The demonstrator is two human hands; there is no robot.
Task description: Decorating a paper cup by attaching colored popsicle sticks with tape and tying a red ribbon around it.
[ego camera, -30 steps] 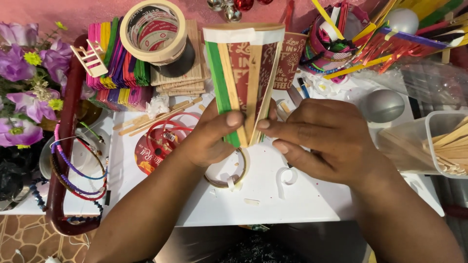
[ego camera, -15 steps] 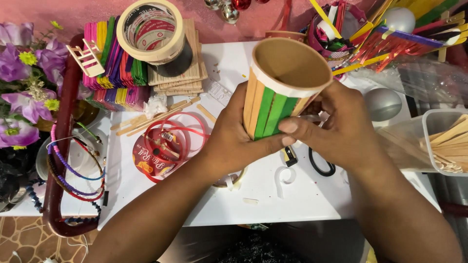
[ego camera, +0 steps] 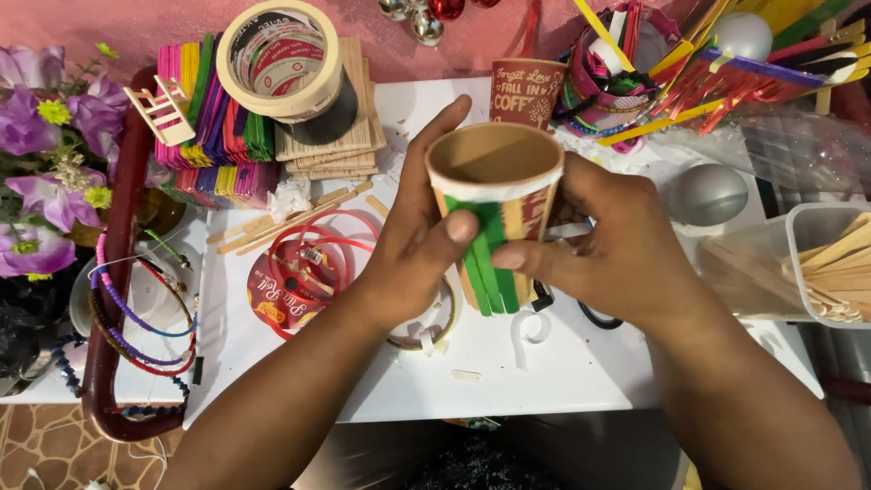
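Your left hand [ego camera: 413, 245] and right hand [ego camera: 603, 249] both grasp the brown paper cup clad in green craft sticks [ego camera: 494, 213] — held above the white bench [ego camera: 562, 363], masking-tape roll [ego camera: 279, 59] at eleven o'clock.

A cup [ego camera: 494, 172] sat between the left hand [ego camera: 417, 245] and the right hand [ego camera: 608, 249], above the table [ego camera: 581, 363]. Sticks [ego camera: 490, 263] lay flat on the cup's side, under both thumbs. Left of the left hand lay a ribbon spool [ego camera: 295, 281]. Behind the hands stood another cup [ego camera: 526, 91], and a tape roll [ego camera: 281, 59] sat on a stack of sticks [ego camera: 218, 136]. Right of the right hand was a tub [ego camera: 807, 272] with sticks in it.
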